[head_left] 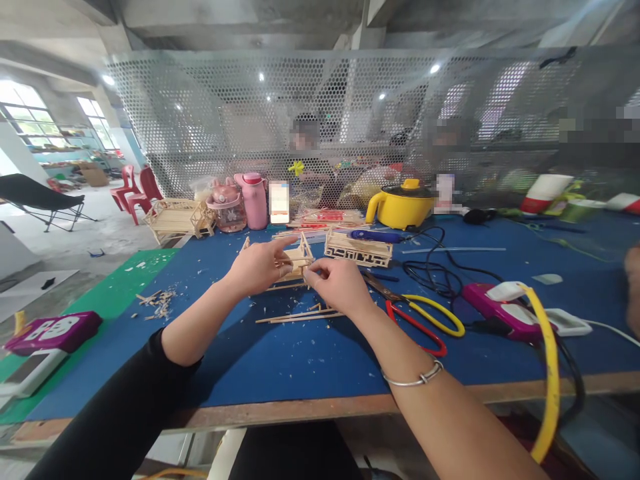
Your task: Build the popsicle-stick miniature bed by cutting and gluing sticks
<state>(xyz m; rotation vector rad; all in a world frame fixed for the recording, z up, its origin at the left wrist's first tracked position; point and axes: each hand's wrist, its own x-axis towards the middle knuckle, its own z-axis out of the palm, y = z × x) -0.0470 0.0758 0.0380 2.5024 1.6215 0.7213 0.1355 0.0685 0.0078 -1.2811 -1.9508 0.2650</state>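
Note:
A small model of pale wooden sticks (298, 255) stands on the blue mat in front of me, partly covered by my hands. My left hand (260, 267) grips its left and near side, with the index finger stretched over the top and the other fingers curled. At its right end, my right hand (340, 283) pinches a post or thin stick at the corner; the exact piece is hidden by the fingers. Just below lie loose thin sticks (295, 317). Beside my right wrist are scissors (400, 300) with one red and one yellow handle.
Another stick frame (357, 250) carries a blue-handled tool (375, 236) with a black cable. Behind stand a larger stick model (177, 220), a pink bottle (255, 203), a phone (279, 202) and a yellow pot (405, 207). A purple power strip (500, 310) lies right; offcuts (157, 303) lie left.

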